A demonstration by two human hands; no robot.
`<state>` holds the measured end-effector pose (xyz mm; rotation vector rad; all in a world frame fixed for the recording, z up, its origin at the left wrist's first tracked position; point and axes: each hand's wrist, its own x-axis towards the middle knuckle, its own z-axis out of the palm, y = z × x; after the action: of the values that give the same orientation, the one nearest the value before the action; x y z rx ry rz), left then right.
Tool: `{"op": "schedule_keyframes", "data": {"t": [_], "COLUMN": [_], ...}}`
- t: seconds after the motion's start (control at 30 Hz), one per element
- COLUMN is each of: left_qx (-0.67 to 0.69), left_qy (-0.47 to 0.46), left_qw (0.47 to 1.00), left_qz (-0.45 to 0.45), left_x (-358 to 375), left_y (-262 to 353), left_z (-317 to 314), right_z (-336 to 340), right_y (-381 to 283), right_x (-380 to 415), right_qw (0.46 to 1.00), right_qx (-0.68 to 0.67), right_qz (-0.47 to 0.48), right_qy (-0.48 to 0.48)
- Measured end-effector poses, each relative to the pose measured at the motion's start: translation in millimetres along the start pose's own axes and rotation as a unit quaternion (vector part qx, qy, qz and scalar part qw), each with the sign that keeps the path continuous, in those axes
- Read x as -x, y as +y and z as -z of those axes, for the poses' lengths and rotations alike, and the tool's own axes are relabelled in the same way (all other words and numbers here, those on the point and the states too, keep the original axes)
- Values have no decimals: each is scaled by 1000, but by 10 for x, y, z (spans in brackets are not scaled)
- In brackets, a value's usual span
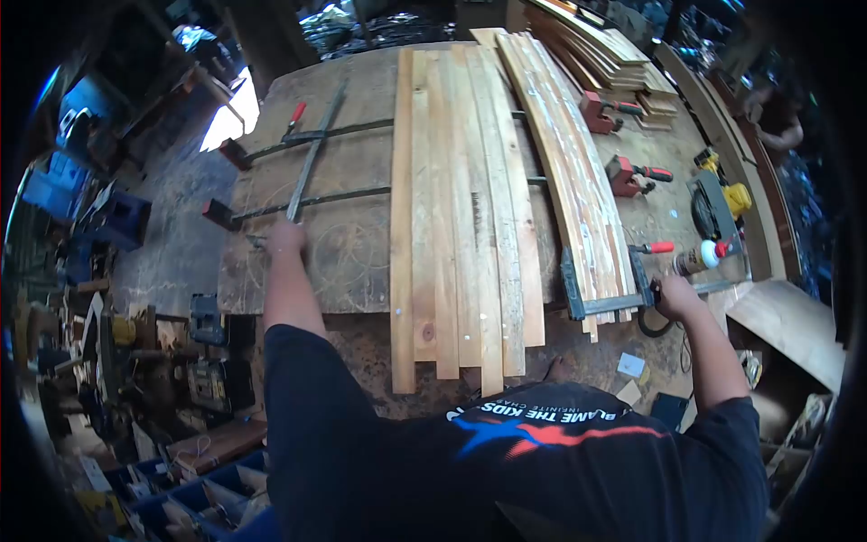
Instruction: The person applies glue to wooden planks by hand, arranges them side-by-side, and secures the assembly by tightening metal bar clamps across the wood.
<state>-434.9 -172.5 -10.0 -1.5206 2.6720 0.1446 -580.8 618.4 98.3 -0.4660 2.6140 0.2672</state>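
My left hand (286, 239) is closed round the near end of a loose bar clamp (312, 167) that lies slantwise on the table's left side. Out to the right, my right hand (673, 296) grips the end of another clamp (614, 304), which spans the near ends of a glue-streaked stack of wooden strips (573, 172). Between my hands lies a row of bare wooden boards (461, 208), side by side, with uneven near ends. Two long bar clamps (348, 196) pass beneath these boards. My fingers are partly hidden on both sides.
The worktable (348, 266) carries red clamp heads (623, 176), a glue bottle (700, 258) and a circular saw (713, 206) at the right. Stacked planks (623, 59) lie at the far right. Toolboxes (221, 384) stand on the floor at left. Another person's arm (781, 137) shows at far right.
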Motion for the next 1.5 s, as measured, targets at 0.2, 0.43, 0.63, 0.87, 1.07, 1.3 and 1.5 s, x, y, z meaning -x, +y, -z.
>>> {"op": "schedule_keyframes", "data": {"t": [0.2,0.43,0.63,0.87,1.07,1.3,1.5], "left_qx": [-4,-20,19,107,154,217,197], "left_qy": [16,84,107,180,127,14,6], "left_qw": [1000,996,992,965,946,944,973], "left_qz": [-14,-27,-67,-161,-255,-247,-118], "left_x": [-140,190,786,1948,2702,3165,3225], "left_y": [-29,-143,-211,531,2065,4001,5154], "left_z": [-118,-162,17,765,1190,766,464], "right_z": [-65,-33,-83,-83,-176,-190,-260], "right_y": [89,155,312,557,785,843,870], "right_x": [-45,-25,-79,-107,-166,-199,-209], "right_qw": [1000,999,997,986,971,964,963], "right_qx": [18,-37,-63,-115,-130,-144,-157], "right_qz": [4,20,49,120,200,224,215], "right_qy": [-8,-5,8,5,16,11,26]}}
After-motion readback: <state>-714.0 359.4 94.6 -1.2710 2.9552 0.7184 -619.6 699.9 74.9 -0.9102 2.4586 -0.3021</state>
